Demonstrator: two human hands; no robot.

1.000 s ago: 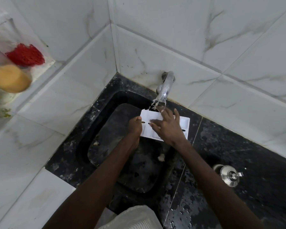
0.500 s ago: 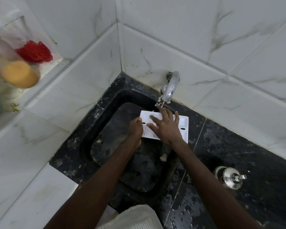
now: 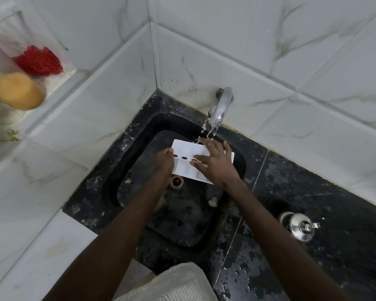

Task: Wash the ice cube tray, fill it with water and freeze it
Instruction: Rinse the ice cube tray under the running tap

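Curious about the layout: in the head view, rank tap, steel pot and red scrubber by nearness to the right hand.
1. Tap, just above the right hand.
2. Steel pot, on the counter, right.
3. Red scrubber, far-left ledge.

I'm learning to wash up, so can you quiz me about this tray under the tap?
1. True or false: the curved chrome tap is turned off.
2. Which hand grips the end of the white plastic ice cube tray? A) left hand B) right hand
3. Fill in: the tray is held over the black stone ____.
Key: 1 false, water runs. 2 A; the right hand lies flat on it. 3 sink.
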